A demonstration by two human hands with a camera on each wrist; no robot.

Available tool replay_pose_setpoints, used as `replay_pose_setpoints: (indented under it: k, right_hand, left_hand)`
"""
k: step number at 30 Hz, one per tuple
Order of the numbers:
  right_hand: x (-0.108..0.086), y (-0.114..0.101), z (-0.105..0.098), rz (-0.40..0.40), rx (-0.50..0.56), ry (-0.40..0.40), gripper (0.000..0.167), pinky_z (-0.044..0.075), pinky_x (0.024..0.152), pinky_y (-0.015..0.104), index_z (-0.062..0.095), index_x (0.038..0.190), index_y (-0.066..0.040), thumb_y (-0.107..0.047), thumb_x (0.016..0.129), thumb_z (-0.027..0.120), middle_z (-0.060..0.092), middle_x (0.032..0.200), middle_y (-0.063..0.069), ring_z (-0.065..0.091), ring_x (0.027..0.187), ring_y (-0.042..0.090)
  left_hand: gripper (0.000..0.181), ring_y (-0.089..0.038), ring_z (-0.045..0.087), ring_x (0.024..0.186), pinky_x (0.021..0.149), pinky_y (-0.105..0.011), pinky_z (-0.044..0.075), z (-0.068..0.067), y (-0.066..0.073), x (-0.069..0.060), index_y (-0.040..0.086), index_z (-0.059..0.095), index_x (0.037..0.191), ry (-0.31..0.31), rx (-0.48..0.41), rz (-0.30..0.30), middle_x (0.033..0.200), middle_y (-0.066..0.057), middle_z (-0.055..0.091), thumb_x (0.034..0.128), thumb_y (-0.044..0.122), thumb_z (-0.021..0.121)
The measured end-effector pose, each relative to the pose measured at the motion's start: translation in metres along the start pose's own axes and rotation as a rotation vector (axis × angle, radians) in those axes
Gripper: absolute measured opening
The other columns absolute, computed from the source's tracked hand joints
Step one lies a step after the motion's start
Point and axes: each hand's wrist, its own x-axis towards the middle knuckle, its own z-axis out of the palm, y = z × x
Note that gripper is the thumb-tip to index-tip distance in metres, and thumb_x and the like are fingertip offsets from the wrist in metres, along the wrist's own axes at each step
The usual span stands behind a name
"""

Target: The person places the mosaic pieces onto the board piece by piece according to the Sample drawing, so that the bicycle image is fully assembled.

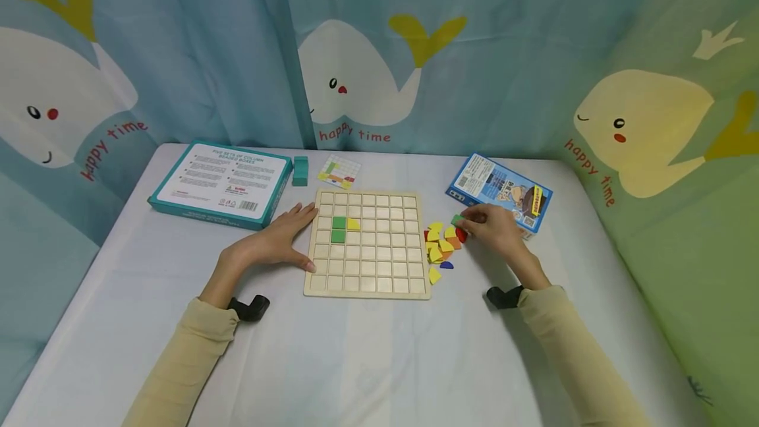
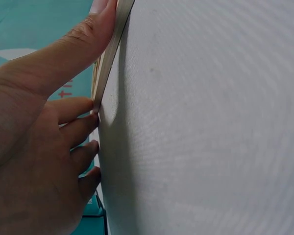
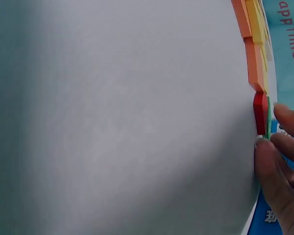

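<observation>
My left hand [image 1: 279, 236] lies spread along the left edge of a wooden grid board [image 1: 367, 291]. Its thumb touches the lower left corner, and the fingertips [image 2: 92, 120] meet the board's side in the left wrist view. Two green square tiles [image 1: 338, 223] and a yellow quarter-round tile [image 1: 353, 224] sit in the board's cells. Right of the board, my right hand [image 1: 489, 226] pinches a green tile [image 1: 457, 220] between thumb and fingers. Just beside it lies a red piece [image 3: 260, 112]. Loose yellow pieces [image 1: 435, 254] and orange pieces [image 3: 255, 63] are heaped there.
A patterned card [image 1: 340, 171] lies behind the board, with teal blocks [image 1: 300, 171] beside it. A large teal-edged box [image 1: 219, 183] lies at the back left, a blue box [image 1: 504, 190] at the back right. A blue piece [image 1: 447, 265] lies near the heap. Curtains [image 1: 504, 51] surround the table.
</observation>
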Motion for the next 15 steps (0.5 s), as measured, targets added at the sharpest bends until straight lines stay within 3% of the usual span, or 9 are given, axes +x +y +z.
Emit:
replay_pose_setpoints:
  k: [6,15]
  right_hand:
    - [0.0026,-0.0043,0.0043,-0.017,-0.018,0.013,0.027,0.053,0.073,0.030,0.075,0.112,0.005,-0.017,0.096,0.074,0.074,0.108,0.024,0.068,0.095,0.032]
    - [0.0014,-0.0084,0.0040,-0.039,0.014,0.032,0.020,0.050,0.069,0.029,0.069,0.107,0.004,-0.012,0.097,0.072,0.073,0.103,0.024,0.068,0.089,0.031]
  left_hand:
    - [0.120,-0.040,-0.001,0.160,0.129,-0.058,0.004,-0.0001,0.0001,-0.0004,0.000,0.016,0.164,-0.003,0.001,-0.002,0.173,-0.018,0.009,0.0774,0.037,0.090]
    - [0.121,-0.040,-0.002,0.160,0.129,-0.058,0.003,0.0002,-0.0001,0.0010,0.001,0.015,0.164,-0.008,-0.004,-0.010,0.173,-0.017,0.008,0.0775,0.038,0.090]
